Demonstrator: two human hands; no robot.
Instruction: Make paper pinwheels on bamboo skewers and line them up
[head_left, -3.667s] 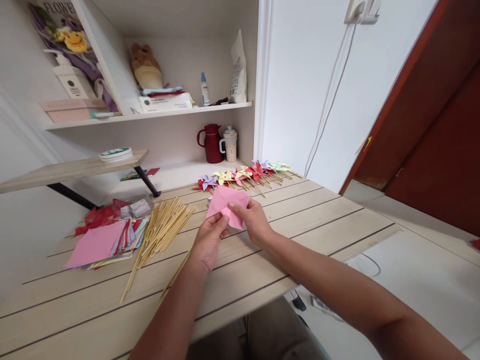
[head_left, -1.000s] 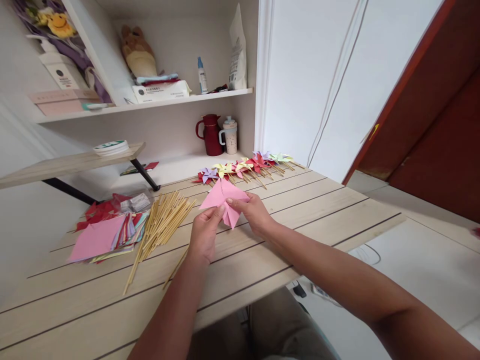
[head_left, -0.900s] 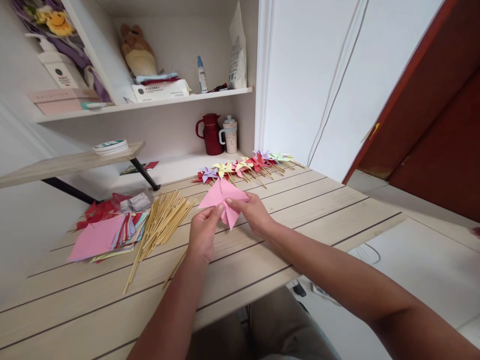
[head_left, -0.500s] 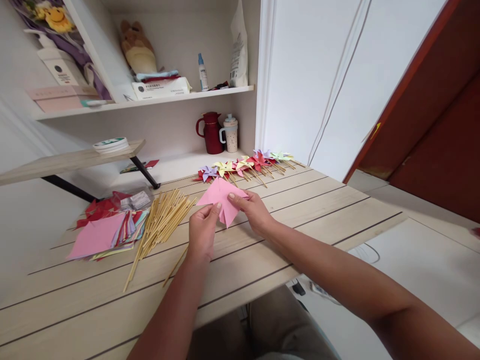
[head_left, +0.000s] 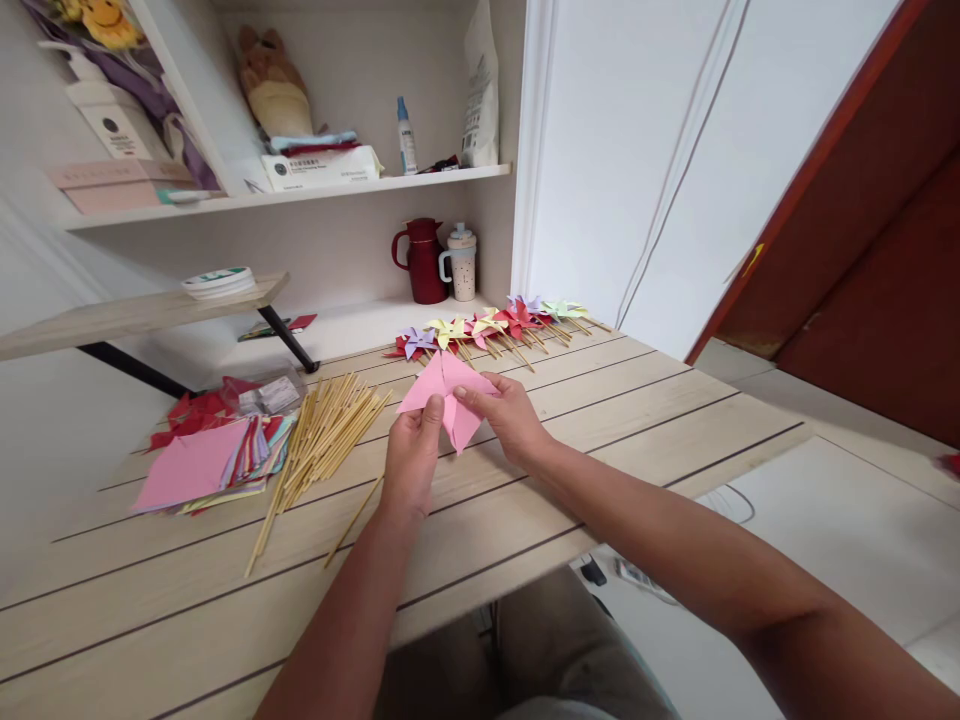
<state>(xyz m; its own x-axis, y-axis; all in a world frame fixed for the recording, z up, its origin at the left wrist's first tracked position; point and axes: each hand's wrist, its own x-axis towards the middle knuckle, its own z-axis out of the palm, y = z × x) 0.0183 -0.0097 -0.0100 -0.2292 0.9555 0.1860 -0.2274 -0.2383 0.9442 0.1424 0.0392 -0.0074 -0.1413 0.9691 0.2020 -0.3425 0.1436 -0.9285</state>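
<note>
A pink paper square (head_left: pixel 439 380), slit from its corners, is held up over the table between my two hands. My left hand (head_left: pixel 415 440) is closed on its lower left edge, thumb on top. With its thumb near the middle of the sheet, my right hand (head_left: pixel 510 412) pinches the right side. Left of my hands lies a loose pile of thin wooden sticks (head_left: pixel 330 430), with one separate stick (head_left: pixel 352 525) nearer me. Beyond the paper, finished paper pinwheels (head_left: pixel 517 320) on sticks lie in a row.
A stack of coloured paper squares (head_left: pixel 191 465) lies at the left, beside red paper and a clear plastic bag (head_left: pixel 274 395). Behind it stands a small wooden riser (head_left: pixel 142 315). A dark red jug (head_left: pixel 421 262) and a lidded cup (head_left: pixel 461 265) stand at the back, under a shelf (head_left: pixel 315 192).
My left thumb has moved up and lies flatter on the pink paper. The paper has turned slightly in my hands. My right hand keeps its pinch.
</note>
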